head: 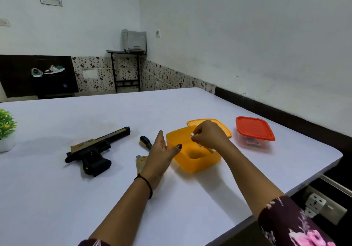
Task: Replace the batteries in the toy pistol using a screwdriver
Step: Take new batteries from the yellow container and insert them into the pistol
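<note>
A black and tan toy pistol (95, 148) lies on its side on the white table (76, 198), left of my hands. A screwdriver with a black and yellow handle (145, 141) lies just behind my left hand (162, 152), which is open, its thumb against the rim of an open yellow box (192, 160). My right hand (209, 135) hovers over that box and pinches a small white object (192, 134); a thin piece shows under the hand. A tan cover piece (141, 161) lies partly hidden beneath my left hand.
The yellow lid (224, 127) lies behind the yellow box. A clear box with a red lid (254, 131) stands further right, close to the table's right edge. A small potted plant (6, 129) sits at the far left. A power strip (320, 205) lies below the table's right edge.
</note>
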